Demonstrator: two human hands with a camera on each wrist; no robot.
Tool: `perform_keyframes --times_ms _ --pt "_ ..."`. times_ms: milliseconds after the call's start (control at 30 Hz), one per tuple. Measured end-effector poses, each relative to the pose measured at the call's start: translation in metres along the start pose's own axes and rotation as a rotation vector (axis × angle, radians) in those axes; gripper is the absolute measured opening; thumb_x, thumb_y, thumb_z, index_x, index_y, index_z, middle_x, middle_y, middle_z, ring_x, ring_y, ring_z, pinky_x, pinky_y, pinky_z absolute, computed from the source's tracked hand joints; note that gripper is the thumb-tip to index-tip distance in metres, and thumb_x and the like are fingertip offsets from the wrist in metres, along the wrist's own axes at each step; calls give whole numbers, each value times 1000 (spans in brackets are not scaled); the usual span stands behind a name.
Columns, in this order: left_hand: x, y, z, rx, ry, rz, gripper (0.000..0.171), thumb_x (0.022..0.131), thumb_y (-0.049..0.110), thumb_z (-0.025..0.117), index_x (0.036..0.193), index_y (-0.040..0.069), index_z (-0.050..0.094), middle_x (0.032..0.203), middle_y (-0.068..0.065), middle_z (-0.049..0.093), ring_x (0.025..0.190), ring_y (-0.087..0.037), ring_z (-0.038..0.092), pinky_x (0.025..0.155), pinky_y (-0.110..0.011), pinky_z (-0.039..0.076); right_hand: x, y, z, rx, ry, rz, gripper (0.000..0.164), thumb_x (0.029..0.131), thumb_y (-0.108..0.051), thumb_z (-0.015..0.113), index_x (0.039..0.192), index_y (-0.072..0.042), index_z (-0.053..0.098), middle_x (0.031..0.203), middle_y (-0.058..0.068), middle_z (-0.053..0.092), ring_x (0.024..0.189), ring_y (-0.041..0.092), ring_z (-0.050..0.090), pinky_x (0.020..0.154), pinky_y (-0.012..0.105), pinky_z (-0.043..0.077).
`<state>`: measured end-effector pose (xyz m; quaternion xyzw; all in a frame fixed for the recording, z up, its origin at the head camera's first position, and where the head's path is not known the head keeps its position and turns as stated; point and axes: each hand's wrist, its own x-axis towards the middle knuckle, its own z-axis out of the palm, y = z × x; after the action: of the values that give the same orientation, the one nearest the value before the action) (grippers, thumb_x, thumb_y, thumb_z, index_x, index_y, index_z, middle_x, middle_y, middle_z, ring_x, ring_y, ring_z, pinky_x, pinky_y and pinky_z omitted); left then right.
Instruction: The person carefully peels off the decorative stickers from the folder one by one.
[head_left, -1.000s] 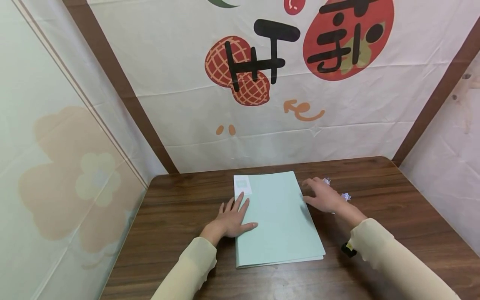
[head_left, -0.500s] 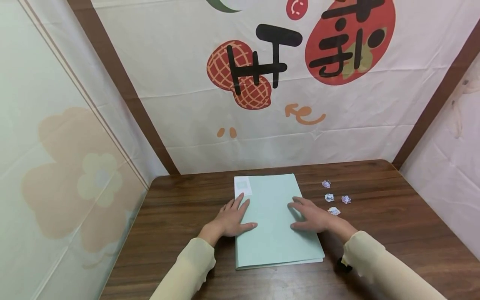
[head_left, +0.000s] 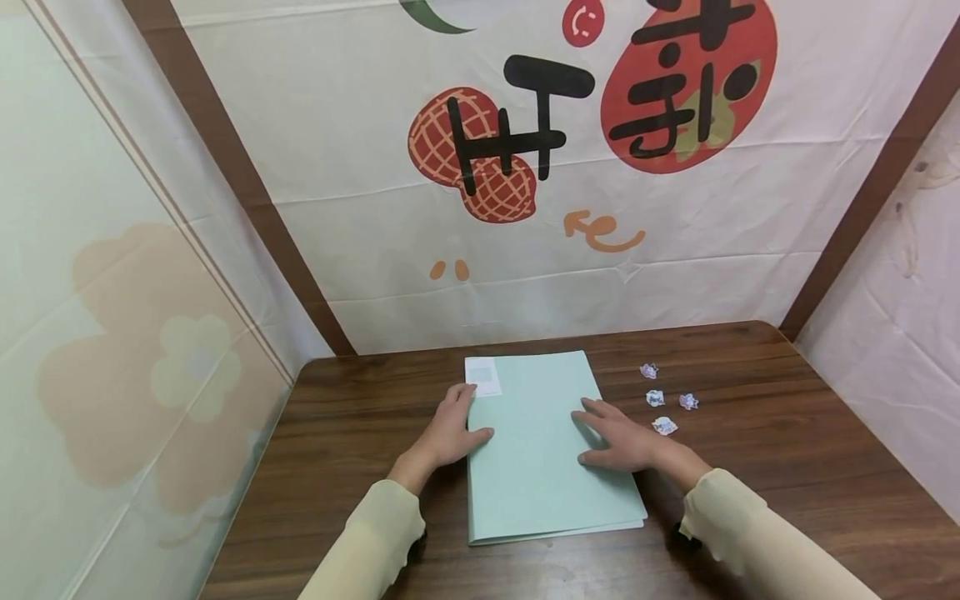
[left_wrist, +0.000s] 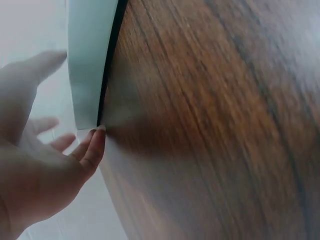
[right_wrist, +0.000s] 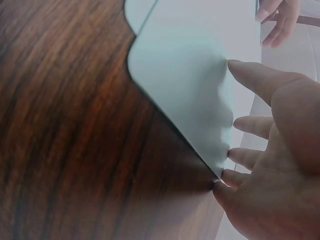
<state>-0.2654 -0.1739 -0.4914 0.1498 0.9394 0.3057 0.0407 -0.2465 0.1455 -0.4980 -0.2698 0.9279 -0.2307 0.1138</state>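
- Wood-grained desk (head_left: 352, 500) beneath the pale green folder (head_left: 555, 487); printed cloth backdrop (head_left: 360, 167) beyond it.
- Left hand (head_left: 447, 428): fingers loosely extended at the folder's left edge, gripping nothing; thumb contact unclear.
- Right hand (head_left: 625, 439): fingers spread, grasping nothing, fingertips on the folder's right side.
- Four small cutouts (head_left: 656, 398): right of the folder.

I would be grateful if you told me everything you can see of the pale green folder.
The folder looks like smooth plastic, with a white label at its far left corner and a spine along its left side. It lies closed and flat on the brown wood-look table, its covers slightly apart at the near right corner. The left hand is at its left edge; the right hand reaches over its right side. Whether every fingertip touches is unclear.
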Motion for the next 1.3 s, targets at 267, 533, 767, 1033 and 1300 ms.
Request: perform_keyframes --times_ms 267,533,767,1033,1300 --pt "3 2 -1 -140 87 -106 72 86 22 68 143 -1 30 135 -21 40 118 -31 44 99 -49 38 -2 -1 2 -9 5 4 69 89 -39 63 145 -9 36 154 18 17 140 38 15 106 55 25" --pt "3 10 -11 -201 74 -265 53 85 25 67 123 -7 48 112 -19 57 98 -29 55 81 -44 48 -3 -6 0 -55 -12 -16 66 93 -38 56 147 -7 31 155 19 12 140 42 9 106 58 21" --pt "2 13 -15 -248 -10 -345 37 86 24 66 103 -7 55 87 -12 54 74 -22 52 61 -33 45 -7 -8 0 -76 -48 1 67 94 -38 54 148 -8 29 155 18 9 140 42 7 107 58 19" --pt "2 13 -21 -413 -16 -345 39 90 20 63 113 -10 52 95 -16 61 78 -21 64 69 -40 55 -9 -8 1 -85 -59 -6 67 95 -39 53 148 -8 28 156 17 9 141 40 7 108 56 20" --pt "4 20 -26 -543 -5 -344 34 90 23 64 108 -2 48 98 -18 57 80 -23 62 60 -37 56 -15 -7 0 -107 -105 -5 72 94 -44 52 150 -8 22 156 17 5 141 40 4 107 56 21"
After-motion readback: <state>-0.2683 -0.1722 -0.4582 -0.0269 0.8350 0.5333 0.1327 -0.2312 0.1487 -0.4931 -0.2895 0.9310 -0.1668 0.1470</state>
